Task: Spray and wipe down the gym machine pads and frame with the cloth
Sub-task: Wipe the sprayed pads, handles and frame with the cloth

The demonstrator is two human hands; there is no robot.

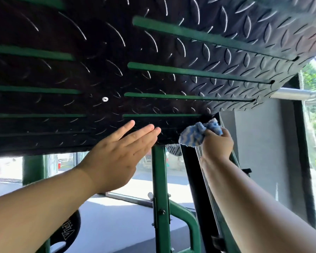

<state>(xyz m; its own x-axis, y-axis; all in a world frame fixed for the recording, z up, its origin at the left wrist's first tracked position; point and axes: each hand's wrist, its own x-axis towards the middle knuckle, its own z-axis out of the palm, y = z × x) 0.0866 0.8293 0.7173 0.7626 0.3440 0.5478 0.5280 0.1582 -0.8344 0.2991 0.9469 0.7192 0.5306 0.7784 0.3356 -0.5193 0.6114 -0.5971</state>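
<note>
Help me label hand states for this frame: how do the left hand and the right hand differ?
The left hand has straight fingers laid flat toward the tread plate and holds nothing; the right hand is curled round a crumpled blue and white cloth. The left hand is left of the green post; the right hand is at the plate's lower right corner. Both are raised to the plate's lower edge.

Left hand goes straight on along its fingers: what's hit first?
Probably the black tread plate: the left hand points up-right at its lower edge, passing above the cloth. Depth unclear; it may already touch.
</note>
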